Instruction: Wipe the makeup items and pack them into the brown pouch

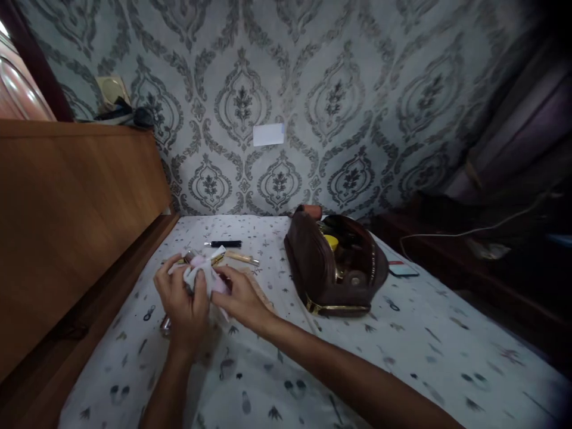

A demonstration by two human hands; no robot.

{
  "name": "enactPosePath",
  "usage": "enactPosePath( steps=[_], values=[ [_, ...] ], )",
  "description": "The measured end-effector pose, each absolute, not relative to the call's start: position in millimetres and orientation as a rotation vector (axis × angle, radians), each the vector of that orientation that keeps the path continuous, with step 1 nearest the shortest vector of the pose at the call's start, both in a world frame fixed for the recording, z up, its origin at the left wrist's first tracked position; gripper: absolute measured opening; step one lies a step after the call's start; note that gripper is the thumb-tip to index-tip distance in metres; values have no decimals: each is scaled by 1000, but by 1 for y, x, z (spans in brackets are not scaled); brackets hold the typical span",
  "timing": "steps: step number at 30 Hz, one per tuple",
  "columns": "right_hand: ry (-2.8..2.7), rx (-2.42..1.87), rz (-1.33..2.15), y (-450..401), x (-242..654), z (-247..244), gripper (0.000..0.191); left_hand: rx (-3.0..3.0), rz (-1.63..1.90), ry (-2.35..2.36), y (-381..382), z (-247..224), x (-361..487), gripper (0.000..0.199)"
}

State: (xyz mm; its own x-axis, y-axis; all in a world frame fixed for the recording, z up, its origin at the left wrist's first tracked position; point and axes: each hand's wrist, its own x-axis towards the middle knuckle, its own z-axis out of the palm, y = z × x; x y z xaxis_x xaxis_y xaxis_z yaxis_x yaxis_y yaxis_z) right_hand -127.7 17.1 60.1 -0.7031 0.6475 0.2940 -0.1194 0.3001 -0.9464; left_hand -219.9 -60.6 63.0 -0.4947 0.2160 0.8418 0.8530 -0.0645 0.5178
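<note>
Both hands are closed around a white and pale pink cloth or wipe (199, 275) at the left part of the bed. My left hand (183, 301) grips it from the left, its fingers curled. My right hand (243, 298) pinches its right side, where a small dark reddish thing partly shows; its kind is hidden. Just beyond the hands lie a slim black tube (226, 243) with a silver end and a gold-coloured tube (243, 258). A shiny reddish item (165, 325) peeks out beside the left wrist.
A dark brown cosmetic bag (308, 262) stands unzipped to the right, with a yellow lid (331, 242) inside. Behind it is an orange-brown cylinder (313, 211); a phone-like slab (404, 269) lies to its right. A wooden panel (80, 214) borders the left, a patterned wall (277, 77) the back.
</note>
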Motion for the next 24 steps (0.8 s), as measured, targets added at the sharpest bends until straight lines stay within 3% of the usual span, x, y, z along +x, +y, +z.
enactPosePath(
  steps=[5, 13, 18, 22, 24],
  values=[
    [-1846, -456, 1472, -3, -71, 43, 47, -1178, -2091, -1877, -45, 62, -202, 21],
    [-1333, -356, 2225, 12, -35, 24, 63, -637, -3126, -2049, -26, 93, -172, 23],
    [-1227, -289, 2230, 17, -27, 17, 67, -926, -3442, -1954, -17, 84, -168, 19],
    [-1173, -296, 2192, 20, -24, 10, 64, -592, -3608, -1890, -9, 75, -155, 11],
    [-1153, -289, 2162, 21, -23, 9, 60, -489, -3574, -1988, -5, 69, -147, 16]
  ],
)
